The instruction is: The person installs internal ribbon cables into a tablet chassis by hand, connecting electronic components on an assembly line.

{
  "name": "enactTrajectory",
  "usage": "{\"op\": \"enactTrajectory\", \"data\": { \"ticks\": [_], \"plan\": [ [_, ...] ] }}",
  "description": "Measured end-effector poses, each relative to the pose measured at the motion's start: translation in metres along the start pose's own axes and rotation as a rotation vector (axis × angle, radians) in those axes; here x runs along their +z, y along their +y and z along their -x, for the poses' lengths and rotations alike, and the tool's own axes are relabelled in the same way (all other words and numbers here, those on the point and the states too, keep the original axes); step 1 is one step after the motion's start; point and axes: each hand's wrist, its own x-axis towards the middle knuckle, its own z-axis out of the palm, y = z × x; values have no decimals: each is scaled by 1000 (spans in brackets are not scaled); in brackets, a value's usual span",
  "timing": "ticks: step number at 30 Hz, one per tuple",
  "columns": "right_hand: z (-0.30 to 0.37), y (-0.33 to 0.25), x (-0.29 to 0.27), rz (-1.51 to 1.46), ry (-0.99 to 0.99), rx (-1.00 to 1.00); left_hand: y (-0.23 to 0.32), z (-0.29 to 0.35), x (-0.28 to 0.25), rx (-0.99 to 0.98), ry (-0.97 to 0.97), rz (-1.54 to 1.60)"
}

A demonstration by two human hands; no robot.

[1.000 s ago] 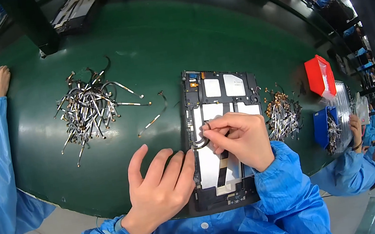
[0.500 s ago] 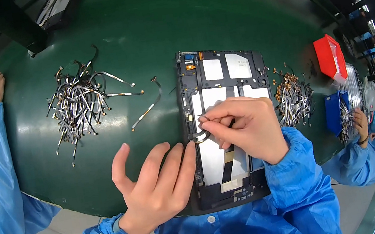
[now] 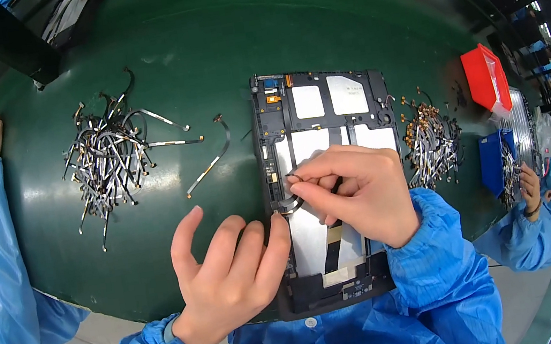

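Step in hand, apparently: fitting a cable at left edge of device, centre frame. Right hand: pinching cable, thumb against finger. Left hand: fingers spread, rightmost tip at cable's end. Next, probably needed: careful alignment, light pressure. Right of frame: red bin, contents indiscernible; blue bin, seemingly holding loose cables.

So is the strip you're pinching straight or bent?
Bent: from the right hand, the strip curves toward the left edge of the device.
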Motion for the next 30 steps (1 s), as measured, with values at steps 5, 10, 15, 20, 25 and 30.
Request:
{"op": "enactTrajectory", "data": {
  "ticks": [5,10,15,20,25,30],
  "plan": [
    [0,1,-1,-18,-2,-41,2,-10,-14,19,-104,-16],
    [1,0,-1,-4,-24,-41,13,-2,-9,87,89,192],
    [2,0,-1,22,-29,-81,29,-10,2,103,-34,287],
    [2,0,-2,9,4,-74,34,-17,0,105,-93,192],
    [-2,-3,-3,214,119,-220,37,-18,4,74,-67,155],
    [-3,1,-1,171,140,-194,40,-12,10,14,-46,70]
  ]
}}
